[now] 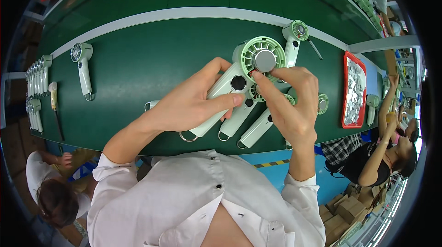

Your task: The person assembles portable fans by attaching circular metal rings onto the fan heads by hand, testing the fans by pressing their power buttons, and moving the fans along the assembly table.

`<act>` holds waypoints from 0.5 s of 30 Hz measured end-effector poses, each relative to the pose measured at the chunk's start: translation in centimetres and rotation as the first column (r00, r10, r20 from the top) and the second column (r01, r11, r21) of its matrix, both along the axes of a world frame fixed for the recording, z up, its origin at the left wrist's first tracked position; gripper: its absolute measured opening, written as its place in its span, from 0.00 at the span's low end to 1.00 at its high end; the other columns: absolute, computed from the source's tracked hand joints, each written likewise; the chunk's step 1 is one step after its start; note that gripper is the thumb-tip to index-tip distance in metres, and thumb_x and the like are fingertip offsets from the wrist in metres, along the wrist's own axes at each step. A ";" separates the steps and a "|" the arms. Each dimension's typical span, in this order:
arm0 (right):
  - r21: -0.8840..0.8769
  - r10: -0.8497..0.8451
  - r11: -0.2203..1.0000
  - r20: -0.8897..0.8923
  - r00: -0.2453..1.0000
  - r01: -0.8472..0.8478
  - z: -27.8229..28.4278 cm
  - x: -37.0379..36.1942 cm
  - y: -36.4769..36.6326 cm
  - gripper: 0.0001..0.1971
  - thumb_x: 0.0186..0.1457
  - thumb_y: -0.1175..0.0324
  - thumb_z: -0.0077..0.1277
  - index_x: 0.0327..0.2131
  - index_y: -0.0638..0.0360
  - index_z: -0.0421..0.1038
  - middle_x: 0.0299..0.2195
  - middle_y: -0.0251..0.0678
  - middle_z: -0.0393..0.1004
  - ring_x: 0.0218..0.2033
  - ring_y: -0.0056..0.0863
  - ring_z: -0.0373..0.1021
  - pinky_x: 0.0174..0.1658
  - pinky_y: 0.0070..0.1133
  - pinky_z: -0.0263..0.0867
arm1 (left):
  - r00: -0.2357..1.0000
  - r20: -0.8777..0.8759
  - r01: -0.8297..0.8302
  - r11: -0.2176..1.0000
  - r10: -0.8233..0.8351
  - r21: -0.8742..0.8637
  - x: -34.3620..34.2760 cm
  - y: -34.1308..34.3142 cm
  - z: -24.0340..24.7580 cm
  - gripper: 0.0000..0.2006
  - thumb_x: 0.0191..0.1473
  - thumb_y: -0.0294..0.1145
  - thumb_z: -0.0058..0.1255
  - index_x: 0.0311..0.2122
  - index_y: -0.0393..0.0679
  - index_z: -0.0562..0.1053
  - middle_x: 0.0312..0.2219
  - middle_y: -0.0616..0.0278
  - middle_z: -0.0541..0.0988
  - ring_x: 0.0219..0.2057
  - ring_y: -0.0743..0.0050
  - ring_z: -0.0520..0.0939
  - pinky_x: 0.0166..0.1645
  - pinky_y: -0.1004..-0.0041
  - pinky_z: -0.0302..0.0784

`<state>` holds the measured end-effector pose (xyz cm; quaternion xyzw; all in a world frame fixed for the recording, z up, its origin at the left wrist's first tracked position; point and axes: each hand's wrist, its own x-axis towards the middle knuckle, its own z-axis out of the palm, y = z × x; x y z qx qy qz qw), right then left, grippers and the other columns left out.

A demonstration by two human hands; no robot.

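My left hand (186,104) is wrapped round the handle of a pale green and white handheld fan (222,85), tilted with its head away from me. The round head is uncovered, showing green vanes around a grey disc (264,61). On the handle is a round black spot. My right hand (294,106) is closed in a pinch at the head's lower rim, where a bit of red shows by the fingertips. What lies between those fingers is hidden. Under my hands lie more fans, including one handle (255,132) with a metal ring at its end.
Another fan (291,44) and a thin dark tool (315,49) lie at the far right. A red tray (345,92) holds many small silvery pieces. To the left are a single fan (84,69), a screwdriver (54,99) and rows of fans (39,79). Co-workers sit at both sides.
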<state>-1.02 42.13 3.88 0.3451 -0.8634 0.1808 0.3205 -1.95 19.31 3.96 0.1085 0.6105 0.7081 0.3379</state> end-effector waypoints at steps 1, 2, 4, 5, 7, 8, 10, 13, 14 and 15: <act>0.008 0.006 1.000 -0.010 1.000 -0.006 0.0 0.0 0.0 0.25 0.30 0.73 0.60 0.41 0.52 0.82 0.39 0.34 0.73 0.35 0.35 0.70 0.37 0.29 0.67 | 1.000 -0.014 0.001 1.000 -0.001 0.001 0.1 0.0 0.0 0.17 0.62 0.35 0.54 0.48 0.37 0.63 0.31 0.62 0.77 0.29 0.81 0.78 0.33 0.76 0.74; 0.009 0.007 1.000 -0.012 1.000 -0.007 0.2 0.1 0.0 0.25 0.30 0.73 0.60 0.41 0.52 0.82 0.39 0.34 0.73 0.35 0.35 0.70 0.37 0.29 0.67 | 1.000 -0.028 0.003 1.000 -0.003 0.001 0.1 -0.1 -0.1 0.17 0.62 0.34 0.54 0.48 0.37 0.63 0.31 0.62 0.77 0.29 0.81 0.78 0.32 0.76 0.74; 0.029 0.012 0.999 0.050 0.999 -0.013 0.7 0.4 0.1 0.25 0.29 0.80 0.64 0.40 0.54 0.83 0.37 0.35 0.74 0.34 0.35 0.70 0.39 0.29 0.65 | 0.999 -0.049 0.005 1.000 -0.005 -0.001 0.2 -0.1 -0.3 0.17 0.62 0.34 0.54 0.48 0.37 0.63 0.31 0.63 0.77 0.29 0.81 0.78 0.33 0.76 0.74; 0.033 0.007 0.999 0.047 0.999 -0.009 0.9 0.4 0.1 0.25 0.29 0.80 0.64 0.40 0.54 0.83 0.37 0.35 0.74 0.34 0.35 0.70 0.39 0.29 0.65 | 0.998 -0.068 0.009 1.000 -0.009 -0.004 0.2 -0.1 -0.4 0.16 0.62 0.34 0.53 0.48 0.38 0.63 0.31 0.63 0.77 0.29 0.81 0.78 0.33 0.76 0.74; 0.099 -0.006 0.995 0.062 0.998 -0.001 1.3 0.4 0.3 0.26 0.28 0.78 0.63 0.39 0.53 0.82 0.37 0.33 0.74 0.33 0.33 0.69 0.40 0.29 0.65 | 0.998 -0.068 0.013 1.000 -0.015 -0.029 0.1 -0.1 -0.2 0.16 0.62 0.33 0.53 0.48 0.38 0.63 0.31 0.63 0.76 0.29 0.81 0.78 0.33 0.76 0.74; 0.109 -0.022 0.994 0.053 0.998 0.016 1.4 0.4 0.3 0.26 0.28 0.78 0.63 0.39 0.53 0.82 0.37 0.33 0.74 0.33 0.33 0.69 0.40 0.29 0.65 | 0.998 -0.065 0.013 0.998 -0.017 -0.057 0.0 0.0 -0.1 0.16 0.62 0.33 0.54 0.48 0.39 0.63 0.31 0.63 0.76 0.29 0.81 0.78 0.33 0.76 0.74; 0.102 0.002 0.995 0.059 0.998 -0.008 1.1 0.3 0.0 0.25 0.29 0.76 0.65 0.40 0.51 0.81 0.37 0.31 0.74 0.33 0.32 0.69 0.41 0.29 0.65 | 0.997 -0.074 0.011 0.998 -0.016 -0.067 0.0 -0.1 -0.3 0.16 0.62 0.32 0.54 0.48 0.39 0.63 0.32 0.63 0.76 0.29 0.81 0.78 0.33 0.76 0.74; 0.102 -0.021 0.995 0.062 0.998 0.014 1.0 0.2 -0.1 0.23 0.32 0.73 0.67 0.39 0.49 0.80 0.37 0.30 0.72 0.32 0.31 0.67 0.40 0.28 0.64 | 0.997 -0.081 0.010 0.991 -0.020 -0.132 -0.3 0.1 -0.2 0.17 0.61 0.32 0.55 0.49 0.40 0.63 0.32 0.63 0.76 0.29 0.81 0.78 0.32 0.75 0.74; 0.100 -0.016 0.995 0.082 0.997 0.008 0.9 0.3 -0.2 0.22 0.33 0.72 0.68 0.39 0.48 0.80 0.36 0.29 0.72 0.32 0.30 0.67 0.40 0.28 0.63 | 0.997 -0.077 0.005 0.982 -0.020 -0.188 -0.4 0.2 -0.1 0.17 0.60 0.32 0.56 0.49 0.40 0.63 0.32 0.64 0.76 0.29 0.81 0.78 0.32 0.75 0.75; 0.129 -0.022 0.992 0.068 0.997 0.013 0.5 0.2 0.0 0.23 0.34 0.71 0.69 0.40 0.49 0.79 0.38 0.30 0.71 0.32 0.30 0.66 0.39 0.28 0.62 | 0.994 -0.114 -0.022 0.984 0.002 -0.177 -0.4 0.3 -0.6 0.17 0.59 0.32 0.58 0.48 0.40 0.64 0.31 0.64 0.76 0.27 0.81 0.78 0.31 0.75 0.75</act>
